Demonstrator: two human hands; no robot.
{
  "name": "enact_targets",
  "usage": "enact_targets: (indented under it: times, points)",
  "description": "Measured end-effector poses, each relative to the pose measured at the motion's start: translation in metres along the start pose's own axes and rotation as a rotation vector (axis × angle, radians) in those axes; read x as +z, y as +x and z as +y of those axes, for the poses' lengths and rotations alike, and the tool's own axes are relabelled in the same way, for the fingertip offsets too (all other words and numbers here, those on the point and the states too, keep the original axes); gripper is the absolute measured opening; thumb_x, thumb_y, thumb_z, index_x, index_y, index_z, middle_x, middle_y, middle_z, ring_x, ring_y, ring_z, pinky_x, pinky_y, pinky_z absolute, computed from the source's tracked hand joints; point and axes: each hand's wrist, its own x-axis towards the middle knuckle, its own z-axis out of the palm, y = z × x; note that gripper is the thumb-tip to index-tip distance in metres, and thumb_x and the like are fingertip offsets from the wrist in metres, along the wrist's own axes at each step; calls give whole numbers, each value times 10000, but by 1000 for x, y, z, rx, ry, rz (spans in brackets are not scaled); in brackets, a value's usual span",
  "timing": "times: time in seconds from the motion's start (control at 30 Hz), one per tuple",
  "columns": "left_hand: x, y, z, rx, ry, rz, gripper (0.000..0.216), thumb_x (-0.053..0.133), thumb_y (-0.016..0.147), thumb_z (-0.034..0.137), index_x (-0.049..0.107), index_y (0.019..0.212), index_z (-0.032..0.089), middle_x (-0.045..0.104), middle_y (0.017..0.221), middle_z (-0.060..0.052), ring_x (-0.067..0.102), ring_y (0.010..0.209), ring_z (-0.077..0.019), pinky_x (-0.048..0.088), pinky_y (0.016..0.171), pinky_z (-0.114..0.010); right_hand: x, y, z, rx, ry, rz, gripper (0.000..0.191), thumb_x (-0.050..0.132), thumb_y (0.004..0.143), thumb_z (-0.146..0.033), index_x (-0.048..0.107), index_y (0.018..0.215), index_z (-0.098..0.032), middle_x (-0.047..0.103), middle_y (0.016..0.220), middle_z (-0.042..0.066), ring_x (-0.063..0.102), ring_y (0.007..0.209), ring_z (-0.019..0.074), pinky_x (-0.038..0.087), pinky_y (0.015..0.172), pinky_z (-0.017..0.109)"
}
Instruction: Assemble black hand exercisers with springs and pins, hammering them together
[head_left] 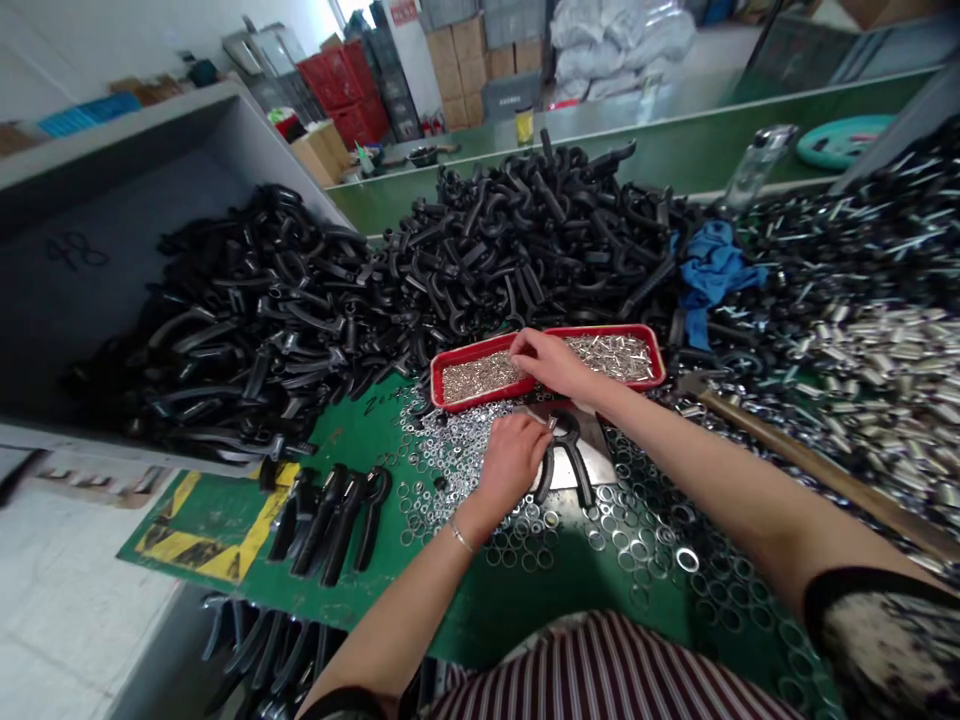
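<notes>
My left hand [516, 455] is closed on a black two-legged part [576, 462], like a pair of curved plier handles, lying on a metal plate [602, 462]. A small silver piece [552, 424] shows at its fingertips. My right hand [551, 362] reaches over a red tray [444, 402] of tiny metal pieces, its fingers bent together at the tray's right end. What those fingertips hold, if anything, is too small to make out. Beside it, a second red tray [660, 372] contains longer silver pins [615, 355].
Loose metal rings [517, 545] and washers surround the plate on the green table. Black handles [525, 230] are heaped behind the trays, with several more [337, 520] lined up at left. A hammer [810, 460], blue cloth [712, 265] and silver sleeves [900, 380] lie at right.
</notes>
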Motion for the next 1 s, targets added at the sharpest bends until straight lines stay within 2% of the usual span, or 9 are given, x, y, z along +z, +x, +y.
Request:
enact_targets:
  times: [0.1,0.23,0.37,0.53,0.67,0.77,0.83,0.9,1.0]
  points:
    - [10,6,2,31,129,-11,230,473,1020,301,660,956,183,643,973,-82,554,980,-240,411,885,-408,-21,-55,0,156,311,6,88,565,903,-260,574,963,-195,674,856,14,647,702,163,495,698,318]
    - [14,4,-1,80,178,-6,270,441,1032,326,657,969,176,635,962,-81,540,962,-235,397,871,-403,-36,-126,-1,378,461,-28,143,600,908,-347,571,907,-207,656,784,4,661,693,170,512,722,341]
    - [16,-2,-5,117,195,18,262,445,1030,314,663,989,175,640,969,-85,539,957,-239,395,867,-406,-33,-164,-6,503,648,-61,195,623,900,-395,575,894,-205,649,833,1,675,723,163,530,759,348]
    - [15,-3,-12,226,209,-8,213,476,1010,256,664,1083,188,660,1039,-101,543,978,-253,411,876,-418,-24,-176,-10,553,703,-11,242,701,833,-410,578,905,-213,642,850,-4,685,745,173,546,771,361]
    - [10,-3,-10,282,264,-81,241,462,1001,207,657,1140,189,661,1088,-125,561,1000,-271,419,886,-438,-25,-176,-10,562,670,14,251,694,828,-419,579,928,-220,660,874,6,700,746,183,562,774,374]
    - [8,-5,-6,258,206,-111,269,458,1000,200,647,1190,175,659,1113,-137,567,1027,-274,427,914,-447,-23,-172,-8,540,608,-14,197,639,870,-407,586,885,-218,664,814,11,697,715,187,562,730,362]
    - [8,-8,-5,179,87,-79,268,474,1001,216,651,1199,178,661,1126,-126,568,1053,-264,435,944,-438,-19,-166,-6,527,540,-46,178,602,899,-389,588,861,-216,655,747,7,680,655,191,551,662,353]
    - [6,-9,-7,78,-51,-28,247,497,1002,249,665,1170,181,665,1132,-110,574,1076,-246,442,977,-420,-13,-159,-5,456,370,-26,165,596,914,-365,600,845,-214,652,724,13,660,645,200,540,656,364]
    - [-8,1,-20,5,-167,53,229,527,995,270,663,1151,171,670,1144,-102,586,1104,-229,441,1013,-410,-1,-150,-3,175,12,72,156,600,940,-321,626,834,-209,673,826,55,643,814,236,524,817,426]
